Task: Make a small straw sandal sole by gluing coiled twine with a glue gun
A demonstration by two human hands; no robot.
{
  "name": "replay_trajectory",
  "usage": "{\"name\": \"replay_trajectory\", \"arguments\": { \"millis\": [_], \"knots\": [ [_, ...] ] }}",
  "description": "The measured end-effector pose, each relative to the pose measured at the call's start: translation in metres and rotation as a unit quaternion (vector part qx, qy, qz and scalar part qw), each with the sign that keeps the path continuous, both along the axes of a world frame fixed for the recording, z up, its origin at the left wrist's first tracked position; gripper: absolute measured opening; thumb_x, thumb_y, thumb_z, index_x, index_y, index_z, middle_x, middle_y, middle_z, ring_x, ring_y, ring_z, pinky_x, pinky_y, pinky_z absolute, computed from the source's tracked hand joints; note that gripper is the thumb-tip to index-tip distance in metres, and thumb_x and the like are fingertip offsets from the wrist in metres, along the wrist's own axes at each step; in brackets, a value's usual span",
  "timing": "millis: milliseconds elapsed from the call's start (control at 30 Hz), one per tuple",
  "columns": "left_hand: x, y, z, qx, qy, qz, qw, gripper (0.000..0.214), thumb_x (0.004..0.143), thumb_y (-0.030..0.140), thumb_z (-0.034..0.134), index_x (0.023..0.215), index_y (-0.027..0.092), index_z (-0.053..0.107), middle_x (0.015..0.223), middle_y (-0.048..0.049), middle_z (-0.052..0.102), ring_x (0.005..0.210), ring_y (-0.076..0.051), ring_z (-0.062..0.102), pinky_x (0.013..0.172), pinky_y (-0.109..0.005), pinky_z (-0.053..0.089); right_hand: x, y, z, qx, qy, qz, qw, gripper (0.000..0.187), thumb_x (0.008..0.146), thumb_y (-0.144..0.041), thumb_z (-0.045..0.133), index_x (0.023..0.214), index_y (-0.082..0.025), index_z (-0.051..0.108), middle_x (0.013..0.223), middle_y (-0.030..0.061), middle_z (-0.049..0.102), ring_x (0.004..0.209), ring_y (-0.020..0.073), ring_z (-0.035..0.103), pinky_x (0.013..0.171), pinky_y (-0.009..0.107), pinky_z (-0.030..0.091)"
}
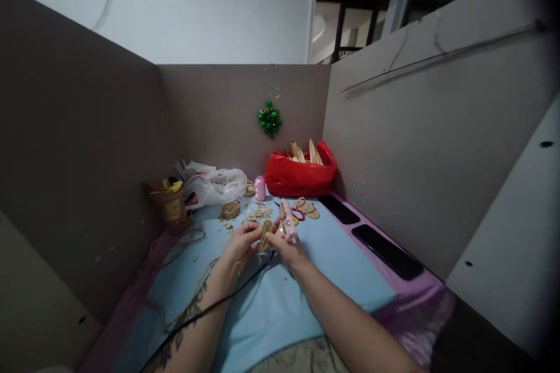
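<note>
My left hand (241, 243) pinches the left edge of a small, flat, tan piece of coiled twine (265, 235), held up on edge above the blue cloth. In my right hand (286, 250) is a pink glue gun (289, 221), its nozzle pointing away from me. The right thumb and fingers also touch the right edge of the coiled piece. A black cord (227, 298) runs from near the right hand down across my left forearm. A strand of twine (192, 297) lies on the cloth left of my arm.
Behind my hands are a round twine coil (231, 209), tan scraps (261, 210), scissors with red handles (299, 215) and a pink bottle (260, 188). A red bag (301, 178) of dried husks and a white plastic bag (221, 186) stand farther back. Two black phones (387, 252) lie right.
</note>
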State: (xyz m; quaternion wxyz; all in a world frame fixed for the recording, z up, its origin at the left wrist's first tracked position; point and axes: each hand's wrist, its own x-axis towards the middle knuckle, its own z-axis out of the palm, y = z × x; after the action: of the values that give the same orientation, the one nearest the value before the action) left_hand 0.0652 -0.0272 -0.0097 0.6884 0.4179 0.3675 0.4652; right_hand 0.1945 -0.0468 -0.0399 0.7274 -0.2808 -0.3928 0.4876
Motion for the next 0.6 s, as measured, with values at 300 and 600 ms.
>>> {"name": "replay_trajectory", "arguments": {
  "millis": [300,600],
  "knots": [
    [0.001,-0.001,-0.001,0.017,-0.003,0.008,1.0,0.041,0.047,0.034,0.089,0.068,0.014,0.06,0.064,0.0017,0.06,0.057,-0.01,0.056,0.053,-0.021,0.043,0.001,-0.001,0.005,0.018,-0.022,0.008,1.0,0.073,0.062,-0.015,0.074,0.128,-0.027,0.049,0.078,-0.0058,0.053,0.054,0.0077,0.045,0.047,0.019,0.042],
    [0.002,0.001,-0.003,0.04,0.018,0.018,0.999,0.046,0.051,0.046,0.085,0.072,0.015,0.058,0.066,0.0022,0.058,0.057,-0.01,0.053,0.052,-0.021,0.041,0.0,0.003,-0.006,-0.006,-0.057,0.009,0.998,0.063,0.064,-0.023,0.076,0.123,-0.024,0.053,0.06,-0.0094,0.044,0.047,0.0079,0.039,0.045,0.02,0.038]
  ]
}}
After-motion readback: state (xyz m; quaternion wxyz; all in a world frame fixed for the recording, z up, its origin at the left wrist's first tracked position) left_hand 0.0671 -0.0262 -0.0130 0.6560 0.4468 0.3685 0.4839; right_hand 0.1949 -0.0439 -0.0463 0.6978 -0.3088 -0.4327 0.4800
